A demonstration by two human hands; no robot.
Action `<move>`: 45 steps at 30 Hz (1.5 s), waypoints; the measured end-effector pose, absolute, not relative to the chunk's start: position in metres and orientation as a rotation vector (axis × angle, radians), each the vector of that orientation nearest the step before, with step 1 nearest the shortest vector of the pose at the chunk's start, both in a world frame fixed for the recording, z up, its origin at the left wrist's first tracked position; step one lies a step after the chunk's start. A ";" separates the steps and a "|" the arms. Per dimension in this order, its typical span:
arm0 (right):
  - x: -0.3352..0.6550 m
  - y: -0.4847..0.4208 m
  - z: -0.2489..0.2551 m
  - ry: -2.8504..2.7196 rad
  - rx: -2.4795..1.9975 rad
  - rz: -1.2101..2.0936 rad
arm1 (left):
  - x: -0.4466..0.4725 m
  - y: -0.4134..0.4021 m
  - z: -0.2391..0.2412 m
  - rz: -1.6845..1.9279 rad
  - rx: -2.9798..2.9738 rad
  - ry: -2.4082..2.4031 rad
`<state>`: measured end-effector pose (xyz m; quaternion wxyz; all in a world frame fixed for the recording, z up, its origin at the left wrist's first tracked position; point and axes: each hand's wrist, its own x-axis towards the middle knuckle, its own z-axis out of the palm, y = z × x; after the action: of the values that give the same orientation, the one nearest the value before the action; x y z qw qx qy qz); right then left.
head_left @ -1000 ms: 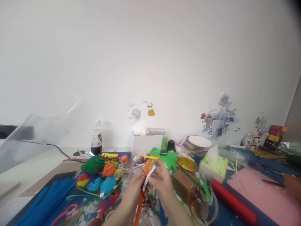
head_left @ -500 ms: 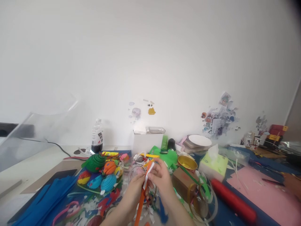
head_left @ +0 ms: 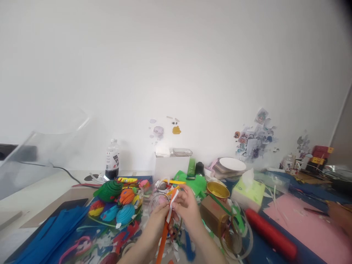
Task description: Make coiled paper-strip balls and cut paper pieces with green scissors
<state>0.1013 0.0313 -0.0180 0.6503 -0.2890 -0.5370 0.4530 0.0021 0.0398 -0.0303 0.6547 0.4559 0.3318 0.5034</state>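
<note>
Orange strip (head_left: pixel 164 234) stands nearly upright at six o'clock in my head view, leaning slightly right. I see the left hand (head_left: pixel 156 222) pinching it low down, fingers closed around it. The right hand (head_left: pixel 189 212), at three o'clock of the left, closes its fingertips on what seems a white strip (head_left: pixel 172 202) lying along the orange one's top; blur hides the exact grip. A brown box (head_left: pixel 211 216) sits at three o'clock of that hand.

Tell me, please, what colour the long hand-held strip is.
The strip is orange, clearest in the head view.
</note>
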 end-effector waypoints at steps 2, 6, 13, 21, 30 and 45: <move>0.102 0.032 -0.019 -1.226 -0.675 1.013 | 0.002 0.040 -0.033 1.141 1.044 0.746; 0.102 0.034 -0.019 -1.236 -0.708 0.961 | 0.003 0.038 -0.033 1.130 1.072 0.735; 0.103 0.036 -0.019 -1.247 -0.715 0.804 | 0.004 0.030 -0.021 1.116 1.148 0.758; 0.107 0.035 -0.012 -1.221 -0.746 0.728 | 0.007 0.027 -0.019 1.121 1.214 0.787; 0.112 0.039 -0.013 -1.184 -0.762 0.795 | 0.009 0.029 -0.023 1.111 1.269 0.809; 0.121 0.045 -0.018 -1.077 -0.657 0.883 | 0.009 0.026 -0.026 1.041 1.334 0.812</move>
<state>0.1206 0.0455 -0.0175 0.7179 -0.2971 -0.4868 0.3992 0.0089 0.0258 -0.0256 0.5909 0.5732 0.3492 0.4475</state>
